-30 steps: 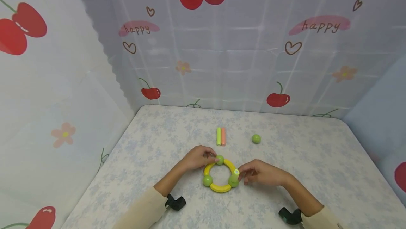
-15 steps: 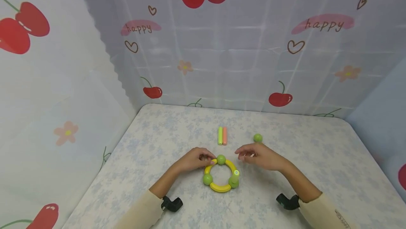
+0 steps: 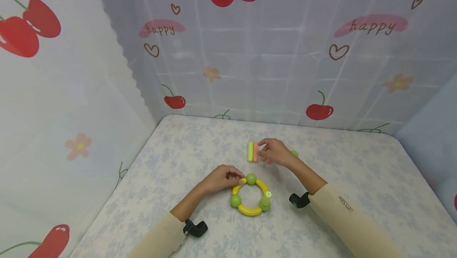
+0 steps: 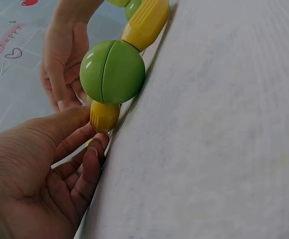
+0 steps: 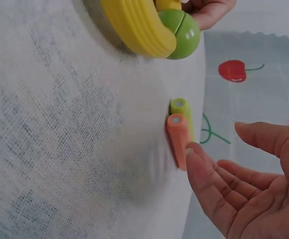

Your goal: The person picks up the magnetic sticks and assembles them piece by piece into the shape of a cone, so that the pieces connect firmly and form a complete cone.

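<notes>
Counting one ring [image 3: 263,185] (lower centre of frame): three yellow segments [image 3: 250,211], three green balls [image 3: 251,179], one upright stick [image 3: 268,197]. Above, one lime stick [image 3: 250,153], one orange stick [image 3: 255,154], one loose ball [image 3: 294,153] (part-hidden). Pinching a yellow segment with left hand [image 3: 222,178]; holding right hand [image 3: 276,153] beside orange stick, with thumb and fingers parted, gripping nothing (can't tell if touching). On floral table [image 3: 192,147], before cherry-print curtain [image 3: 250,51]. Since half a second ago, moved right hand up-frame.
</notes>
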The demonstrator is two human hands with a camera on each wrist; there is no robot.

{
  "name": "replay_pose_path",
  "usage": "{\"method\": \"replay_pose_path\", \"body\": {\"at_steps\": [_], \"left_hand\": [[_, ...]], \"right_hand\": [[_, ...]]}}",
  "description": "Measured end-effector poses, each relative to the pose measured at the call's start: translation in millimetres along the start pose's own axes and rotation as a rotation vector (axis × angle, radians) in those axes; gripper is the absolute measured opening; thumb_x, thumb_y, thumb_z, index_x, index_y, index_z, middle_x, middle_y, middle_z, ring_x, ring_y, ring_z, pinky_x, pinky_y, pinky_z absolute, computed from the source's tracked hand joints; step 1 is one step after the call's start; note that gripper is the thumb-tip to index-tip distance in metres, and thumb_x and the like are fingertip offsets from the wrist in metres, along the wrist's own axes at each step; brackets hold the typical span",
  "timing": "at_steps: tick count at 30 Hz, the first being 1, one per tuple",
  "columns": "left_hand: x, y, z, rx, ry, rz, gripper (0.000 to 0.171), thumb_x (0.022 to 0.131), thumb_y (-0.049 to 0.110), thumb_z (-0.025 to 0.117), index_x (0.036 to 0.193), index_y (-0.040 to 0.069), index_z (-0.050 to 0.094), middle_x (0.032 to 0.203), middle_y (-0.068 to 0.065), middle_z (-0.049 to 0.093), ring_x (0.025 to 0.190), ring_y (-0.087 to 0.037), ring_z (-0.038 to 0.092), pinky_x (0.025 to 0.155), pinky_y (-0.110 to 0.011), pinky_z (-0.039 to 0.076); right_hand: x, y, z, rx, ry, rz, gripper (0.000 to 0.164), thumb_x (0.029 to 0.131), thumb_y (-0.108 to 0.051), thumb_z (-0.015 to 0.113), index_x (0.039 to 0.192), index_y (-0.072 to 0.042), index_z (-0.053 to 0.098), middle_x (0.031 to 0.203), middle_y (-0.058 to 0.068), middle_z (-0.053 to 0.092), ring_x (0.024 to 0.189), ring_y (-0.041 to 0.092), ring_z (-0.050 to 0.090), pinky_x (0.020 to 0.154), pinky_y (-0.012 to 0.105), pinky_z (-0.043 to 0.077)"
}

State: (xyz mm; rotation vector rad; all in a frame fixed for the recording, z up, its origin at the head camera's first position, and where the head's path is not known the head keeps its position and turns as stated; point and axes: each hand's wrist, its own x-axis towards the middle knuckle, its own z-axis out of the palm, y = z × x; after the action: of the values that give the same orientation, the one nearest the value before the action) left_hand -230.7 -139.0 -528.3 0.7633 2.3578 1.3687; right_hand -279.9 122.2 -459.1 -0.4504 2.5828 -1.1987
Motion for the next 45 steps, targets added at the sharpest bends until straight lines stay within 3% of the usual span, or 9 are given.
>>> {"method": "replay_pose_path", "body": {"at_steps": [7, 11, 17, 22, 26, 34, 41, 45], "left_hand": [[-1.0, -0.5, 1.4, -0.014, 0.007, -0.012, 0.015, 0.095, 0.023, 0.075, 0.109, 0.019, 0.078, 0.082, 0.002, 0.067, 0.06, -0.01, 0.055, 0.056, -0.023, 0.049], [-1.2, -1.9, 0.8, -0.009, 0.014, -0.008, 0.015, 0.095, 0.025, 0.075, 0.109, 0.021, 0.079, 0.082, 0.003, 0.068, 0.06, -0.01, 0.056, 0.057, -0.025, 0.051], [-0.5, -1.9, 1.5, -0.011, 0.026, -0.006, 0.014, 0.095, 0.026, 0.075, 0.108, 0.023, 0.079, 0.081, 0.003, 0.069, 0.059, -0.01, 0.057, 0.056, -0.026, 0.052], [-0.7, -0.2, 1.2, -0.007, 0.037, -0.015, 0.014, 0.095, 0.026, 0.075, 0.108, 0.022, 0.08, 0.081, 0.003, 0.068, 0.059, -0.009, 0.057, 0.056, -0.025, 0.051], [-1.6, 0.5, 1.1, -0.001, 0.044, -0.013, 0.014, 0.095, 0.025, 0.075, 0.107, 0.021, 0.08, 0.082, 0.003, 0.068, 0.06, -0.01, 0.056, 0.056, -0.024, 0.051], [-3.0, 1.6, 1.9, -0.006, 0.046, -0.005, 0.013, 0.095, 0.025, 0.075, 0.106, 0.02, 0.08, 0.081, 0.001, 0.068, 0.06, -0.012, 0.057, 0.055, -0.024, 0.049], [-3.9, 3.8, 2.0, -0.008, 0.042, 0.01, 0.015, 0.095, 0.024, 0.075, 0.108, 0.018, 0.08, 0.083, 0.004, 0.068, 0.06, -0.009, 0.058, 0.056, -0.024, 0.05], [-5.3, 1.5, 4.7, -0.014, 0.056, 0.002, 0.014, 0.095, 0.025, 0.075, 0.106, 0.019, 0.08, 0.08, 0.004, 0.068, 0.06, -0.009, 0.057, 0.055, -0.024, 0.05]], "right_hand": [[23, 9, 8, -0.067, 0.02, 0.115, 0.049, 0.097, -0.019, 0.069, 0.136, 0.006, 0.054, 0.091, 0.015, 0.068, 0.068, 0.028, 0.068, 0.061, 0.038, 0.058], [30, 12, 12, -0.086, 0.011, 0.147, 0.044, 0.095, -0.022, 0.071, 0.127, 0.004, 0.057, 0.079, 0.013, 0.068, 0.063, 0.025, 0.066, 0.057, 0.036, 0.056], [38, 17, 15, -0.096, -0.002, 0.151, 0.014, 0.091, -0.014, 0.07, 0.088, -0.002, 0.063, 0.061, 0.006, 0.061, 0.052, 0.017, 0.057, 0.047, 0.028, 0.049], [36, 10, 13, -0.131, -0.023, 0.172, 0.026, 0.088, -0.011, 0.068, 0.064, -0.005, 0.061, 0.052, 0.004, 0.056, 0.046, 0.016, 0.053, 0.044, 0.027, 0.046], [32, 7, 12, -0.162, -0.058, 0.208, 0.029, 0.086, -0.012, 0.067, 0.057, -0.006, 0.065, 0.048, 0.002, 0.052, 0.043, 0.015, 0.05, 0.044, 0.025, 0.043], [18, 8, 8, -0.133, -0.037, 0.213, 0.028, 0.088, -0.016, 0.067, 0.063, -0.003, 0.066, 0.054, 0.008, 0.06, 0.045, 0.019, 0.058, 0.047, 0.03, 0.051], [-4, 18, 8, -0.006, 0.027, 0.173, 0.02, 0.095, -0.02, 0.069, 0.097, 0.0, 0.068, 0.068, 0.007, 0.065, 0.054, 0.018, 0.063, 0.054, 0.032, 0.053], [-17, 24, 10, 0.051, 0.056, 0.161, 0.021, 0.096, -0.02, 0.07, 0.101, 0.001, 0.066, 0.067, 0.007, 0.064, 0.056, 0.017, 0.06, 0.055, 0.031, 0.051]]}}
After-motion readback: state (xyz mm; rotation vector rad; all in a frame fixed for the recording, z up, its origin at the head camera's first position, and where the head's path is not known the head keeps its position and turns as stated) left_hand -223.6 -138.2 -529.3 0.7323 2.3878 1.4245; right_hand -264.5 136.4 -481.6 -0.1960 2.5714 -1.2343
